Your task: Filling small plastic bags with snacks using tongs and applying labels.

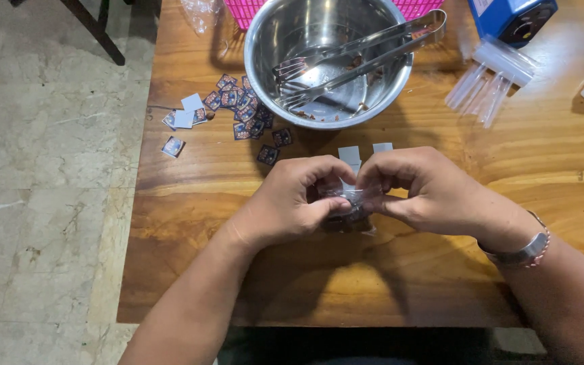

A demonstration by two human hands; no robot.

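My left hand point(292, 199) and my right hand point(427, 189) meet over the middle of the wooden table point(190, 209). Both pinch a small clear plastic bag point(353, 215) with something dark inside. The fingers curl around its top edge, so most of the bag is hidden. A small white square point(349, 155) lies just beyond my fingertips.
A steel bowl point(265, 40) with metal tongs point(359, 57) stands at the back. Several small dark printed squares point(245, 111) and white ones are scattered left of it. Clear plastic bags point(484, 84), a blue box point(512, 17) and a pink basket point(245, 10) lie further back. The table's left edge drops to a stone floor point(42, 176).
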